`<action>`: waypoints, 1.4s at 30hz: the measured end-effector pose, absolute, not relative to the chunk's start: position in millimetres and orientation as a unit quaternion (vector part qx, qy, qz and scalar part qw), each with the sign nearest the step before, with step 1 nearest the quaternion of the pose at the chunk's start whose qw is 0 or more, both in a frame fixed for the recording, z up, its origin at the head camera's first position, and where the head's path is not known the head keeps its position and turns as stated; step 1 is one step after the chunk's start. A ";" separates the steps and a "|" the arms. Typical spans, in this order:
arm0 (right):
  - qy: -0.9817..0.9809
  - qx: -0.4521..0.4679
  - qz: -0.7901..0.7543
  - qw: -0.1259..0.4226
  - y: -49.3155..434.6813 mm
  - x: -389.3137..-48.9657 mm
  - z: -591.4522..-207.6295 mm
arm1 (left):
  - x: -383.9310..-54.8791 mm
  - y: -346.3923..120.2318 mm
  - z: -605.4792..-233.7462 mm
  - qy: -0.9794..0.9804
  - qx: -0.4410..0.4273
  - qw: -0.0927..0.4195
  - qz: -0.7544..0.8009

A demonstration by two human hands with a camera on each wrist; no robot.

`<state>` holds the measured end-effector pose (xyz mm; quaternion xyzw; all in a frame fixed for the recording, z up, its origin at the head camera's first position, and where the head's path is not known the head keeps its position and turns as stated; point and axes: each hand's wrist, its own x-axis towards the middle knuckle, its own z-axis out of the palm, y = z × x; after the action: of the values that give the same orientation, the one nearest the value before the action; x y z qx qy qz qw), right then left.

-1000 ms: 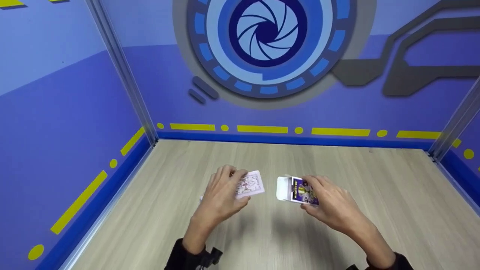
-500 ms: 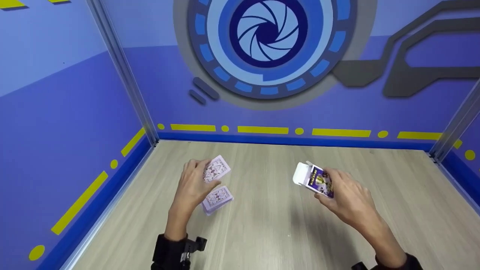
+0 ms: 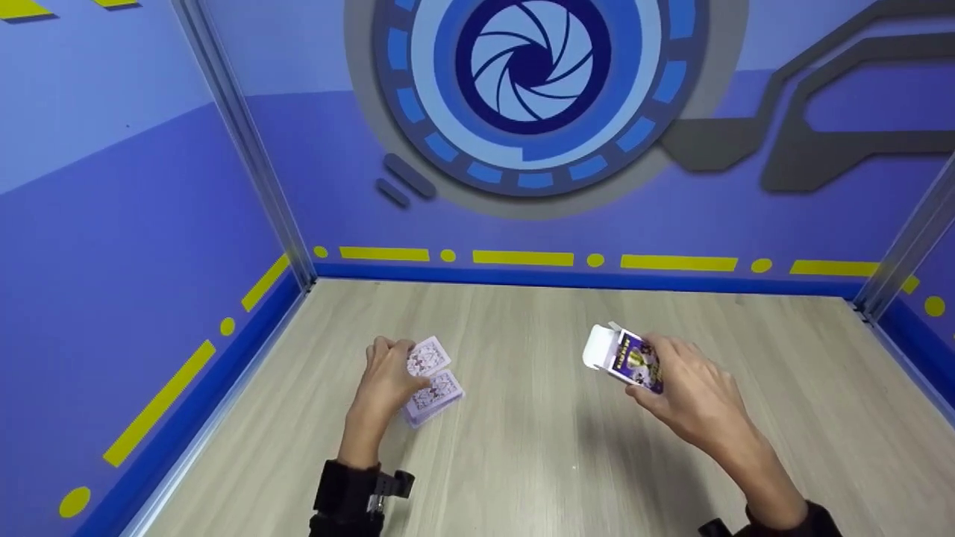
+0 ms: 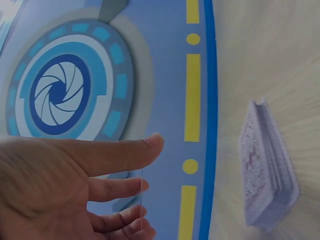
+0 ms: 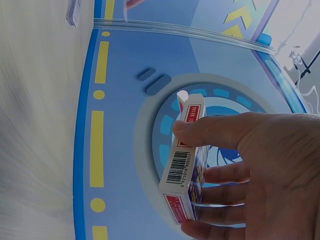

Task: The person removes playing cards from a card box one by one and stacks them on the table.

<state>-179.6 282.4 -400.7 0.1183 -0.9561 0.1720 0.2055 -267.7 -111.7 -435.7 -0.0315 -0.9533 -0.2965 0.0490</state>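
Note:
My left hand pinches a single playing card with a patterned pinkish back. In the left wrist view that card shows edge-on as a thin line between thumb and fingers. Just below it, a stack of playing cards lies on the table, back side up and slightly uneven; the same stack shows beside the hand in the left wrist view. My right hand grips a purple and white card box, its white flap standing open toward the left. A barcode marks the side of the box in the right wrist view.
The light wooden table is bounded by a blue back wall and a blue side wall. Metal posts stand at the corners.
My left hand has moved left with a card, rising over the stack and then coming slightly lower. My right hand has shifted right with the card box and tilted it, then stayed still.

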 end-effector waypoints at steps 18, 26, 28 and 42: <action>-0.960 0.134 0.159 0.189 276.8 -181.8 -404.5 | -278.4 -108.4 -478.7 -0.969 -0.035 -0.010 -0.244; -0.960 0.141 0.154 0.184 275.7 -181.7 -404.8 | -280.4 -108.7 -485.3 -0.970 -0.032 -0.026 -0.240; -0.960 0.141 0.154 0.184 275.7 -181.8 -404.6 | -281.0 -108.6 -486.3 -0.968 -0.031 -0.030 -0.247; -0.960 0.143 0.159 0.183 277.1 -182.6 -405.8 | -283.2 -104.3 -486.5 -0.971 -0.038 -0.053 -0.230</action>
<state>-182.6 277.1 -405.8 0.1433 -0.9596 0.1585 0.1828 -283.2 -104.3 -486.5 -0.0383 -0.9709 -0.2303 -0.0526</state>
